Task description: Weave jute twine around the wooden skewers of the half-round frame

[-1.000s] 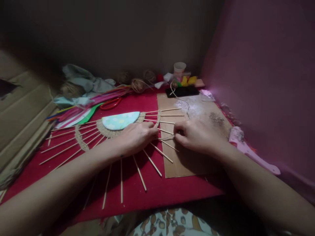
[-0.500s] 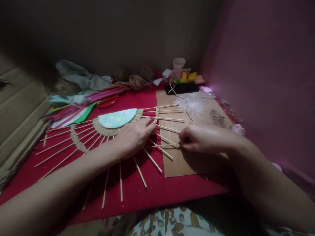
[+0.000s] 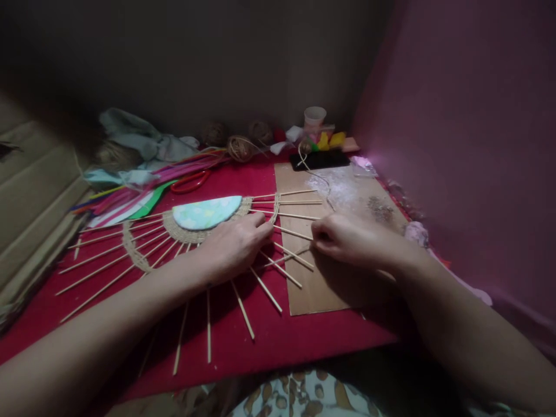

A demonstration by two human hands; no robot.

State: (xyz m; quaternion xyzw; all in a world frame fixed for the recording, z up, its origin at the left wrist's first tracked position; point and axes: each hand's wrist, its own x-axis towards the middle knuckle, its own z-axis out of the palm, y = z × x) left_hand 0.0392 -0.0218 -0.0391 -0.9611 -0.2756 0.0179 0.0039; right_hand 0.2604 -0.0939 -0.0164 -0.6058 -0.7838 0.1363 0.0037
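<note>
A half-round piece of woven twine (image 3: 179, 233) with thin wooden sticks fanning out lies flat, its middle covered by a pale blue flowered cloth pad (image 3: 208, 212). Across the sticks runs an outer twine band (image 3: 139, 262), and its stretch on the right ends under my left hand (image 3: 238, 243). The left fingers are closed on the sticks at that band; their tips are partly hidden. My right hand (image 3: 336, 234) is closed in a pinch on jute twine (image 3: 299, 252), stretched between the two hands over the stick ends. A loose length of twine leads back behind the right hand.
The red cloth (image 3: 247, 365) carries a brown board (image 3: 304, 298). Behind lie a black phone (image 3: 319, 160), twine balls (image 3: 240, 148), a plastic cup (image 3: 314, 117), red-handled scissors (image 3: 190, 182) and colourful strips (image 3: 174, 171). Cardboard (image 3: 39, 191) stands left, a pinkish wall (image 3: 469, 145) right.
My right hand has moved slightly left and up, closer to the left hand, with the twine. The left hand keeps its hold on the sticks. The view has shifted a little.
</note>
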